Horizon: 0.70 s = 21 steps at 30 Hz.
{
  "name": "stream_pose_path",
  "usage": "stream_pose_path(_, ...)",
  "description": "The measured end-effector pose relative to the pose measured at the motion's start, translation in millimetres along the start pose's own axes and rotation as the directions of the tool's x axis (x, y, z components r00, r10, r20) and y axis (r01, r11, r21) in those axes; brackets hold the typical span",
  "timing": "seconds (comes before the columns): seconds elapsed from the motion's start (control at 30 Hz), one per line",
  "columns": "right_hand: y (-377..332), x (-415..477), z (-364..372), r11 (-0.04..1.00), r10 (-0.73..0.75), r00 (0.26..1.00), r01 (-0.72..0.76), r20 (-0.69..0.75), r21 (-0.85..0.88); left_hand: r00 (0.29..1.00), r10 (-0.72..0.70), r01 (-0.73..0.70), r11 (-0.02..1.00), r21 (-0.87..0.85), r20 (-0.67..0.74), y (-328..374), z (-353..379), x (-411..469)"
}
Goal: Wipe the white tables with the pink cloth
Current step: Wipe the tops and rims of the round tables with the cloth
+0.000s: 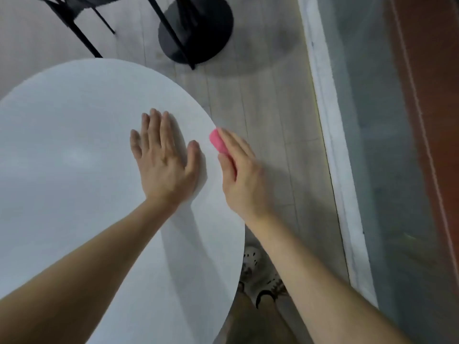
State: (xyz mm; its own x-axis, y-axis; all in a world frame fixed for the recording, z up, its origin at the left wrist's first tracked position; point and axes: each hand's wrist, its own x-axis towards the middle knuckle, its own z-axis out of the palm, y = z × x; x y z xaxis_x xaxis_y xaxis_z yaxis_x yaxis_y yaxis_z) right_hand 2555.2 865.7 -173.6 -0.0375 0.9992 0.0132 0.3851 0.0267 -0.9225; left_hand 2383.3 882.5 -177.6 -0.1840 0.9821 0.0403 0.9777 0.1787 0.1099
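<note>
Left grip [165, 165] is lying released, fingers flat on the white counter [74, 170], while right grip [244, 177] just beside it is pinching the pink cloth [218, 142] between thumb and fingers, cloth poking out ahead of that grip at the counter rim, black pedestal base [198, 28] sitting well beyond both.

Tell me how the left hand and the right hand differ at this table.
The left hand lies flat on the white table, fingers spread, holding nothing; the right hand holds the pink cloth. The left is well on the tabletop; the right sits at its edge. Both are bare.
</note>
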Motion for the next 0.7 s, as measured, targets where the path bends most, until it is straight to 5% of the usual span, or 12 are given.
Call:
stream_pose_path(0.17,-1,-43,-19,0.997,0.053,0.996,-0.047,0.077,-0.067,1.0,0.022,-0.022,1.0,-0.004,0.009,5,-2,0)
stream_pose_path(0.4,-26,160,47,0.995,-0.094,0.937,0.104,0.335,-0.012,0.996,0.049,-0.051,0.998,-0.021,-0.073,8,-3,-1)
stream_pose_path(0.7,-12,80,-12,0.983,-0.039,0.859,0.125,0.511,-0.136,0.996,0.033,-0.042,0.991,-0.124,-0.078,11,-8,-1)
